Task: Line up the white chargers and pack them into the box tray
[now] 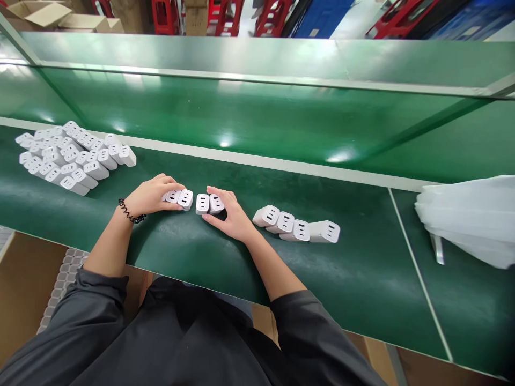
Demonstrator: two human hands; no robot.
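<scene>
head view, left hand clamped on 2+ white blocks, right hand on 2, 4 others nearby

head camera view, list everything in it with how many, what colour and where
loose charger pile: too packed to count, white, bench left
left-hand chargers: at least two, white, partly hidden by fingers
right-hand chargers: two, white, side by side
charger row: four, white, right of the hands
bench top: one, green, under the chargers
plastic sheet or bag: one, white, far right
stools: several, red, top
crates: at least two, blue, top right
cardboard boxes: several, brown, top left and below bench
coil bracelet: one, black, left wrist
sleeves: two, dark, bottom
left hand: one, bare, gripping chargers
right hand: one, bare, gripping chargers
</scene>
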